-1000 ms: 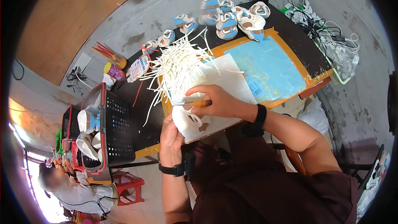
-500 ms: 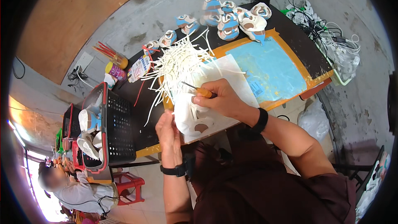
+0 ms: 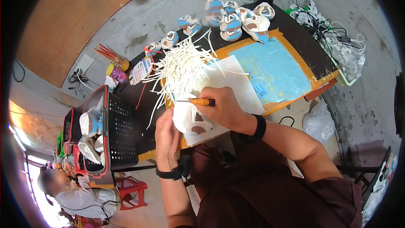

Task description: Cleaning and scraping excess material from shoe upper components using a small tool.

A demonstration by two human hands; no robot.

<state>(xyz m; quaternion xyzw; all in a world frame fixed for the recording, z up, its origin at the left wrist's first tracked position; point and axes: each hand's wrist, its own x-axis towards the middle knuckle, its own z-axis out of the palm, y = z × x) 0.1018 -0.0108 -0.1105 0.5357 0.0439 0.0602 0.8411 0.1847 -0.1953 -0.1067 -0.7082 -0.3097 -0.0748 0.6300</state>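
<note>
Black basket (image 3: 122,131): shoes (image 3: 90,124); right hand (image 3: 225,107) clamps screwdriver (image 3: 201,101); left hand (image 3: 166,135) at upper (image 3: 181,118), grip unclear

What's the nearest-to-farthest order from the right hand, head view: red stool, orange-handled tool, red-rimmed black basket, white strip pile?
1. Orange-handled tool: in the right hand.
2. White strip pile: on the table, ahead-left.
3. Red-rimmed black basket: farther left.
4. Red stool: on the floor, lower left.

Grey stained wall (image 3: 145,19) | red stool (image 3: 131,187) | pale tiled floor (image 3: 137,216)
</note>
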